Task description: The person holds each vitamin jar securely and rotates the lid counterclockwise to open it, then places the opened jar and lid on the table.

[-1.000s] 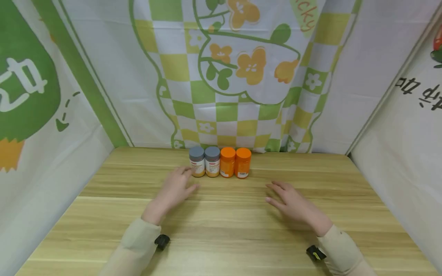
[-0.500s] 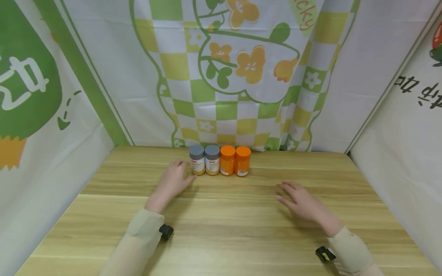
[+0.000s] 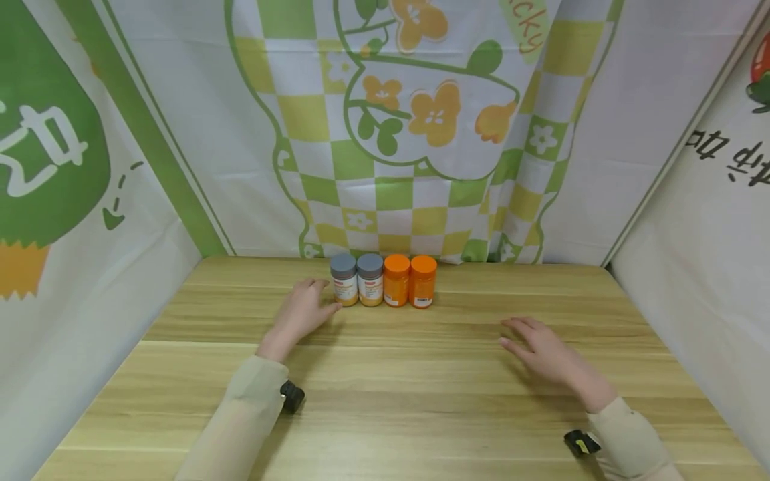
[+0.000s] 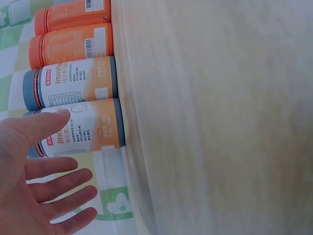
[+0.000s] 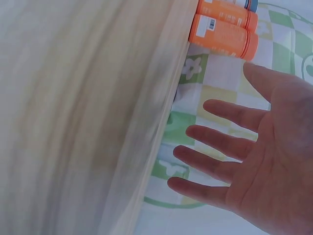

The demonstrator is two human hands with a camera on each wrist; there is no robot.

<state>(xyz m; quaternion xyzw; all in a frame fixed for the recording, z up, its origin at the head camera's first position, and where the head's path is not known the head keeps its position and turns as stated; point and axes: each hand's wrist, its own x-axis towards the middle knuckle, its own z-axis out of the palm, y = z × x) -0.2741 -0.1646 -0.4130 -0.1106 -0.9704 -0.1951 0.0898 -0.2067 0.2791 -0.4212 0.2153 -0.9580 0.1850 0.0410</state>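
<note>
Four kinds of detail mark a row of upright bottles at the table's back: two have grey lids and white-and-yellow labels, two are wholly orange. My left hand [image 3: 301, 310] is beside the leftmost grey-lidded bottle [image 3: 345, 288], its thumb overlapping the label in the left wrist view and its other fingers spread beyond the side. Tight against that bottle stands the second grey-lidded bottle [image 3: 369, 288], then the inner orange bottle [image 3: 396, 287] and the outer orange bottle [image 3: 423, 288]. Well to their right, my right hand [image 3: 550, 354] hovers over the table with fingers extended and nothing in them.
The wooden table [image 3: 409, 401] reaches back to a green-and-yellow checked cloth [image 3: 394, 194] hanging right behind the bottles. Printed white cloth walls [image 3: 692, 240] stand at both sides. A small black camera [image 3: 293, 397] sits at the left wrist, another black camera [image 3: 581, 443] at the right.
My left hand has moved slightly forward, its thumb coming up close to the leftmost bottle. My right hand has drifted further right, away from the row. The bottles stand as before.
</note>
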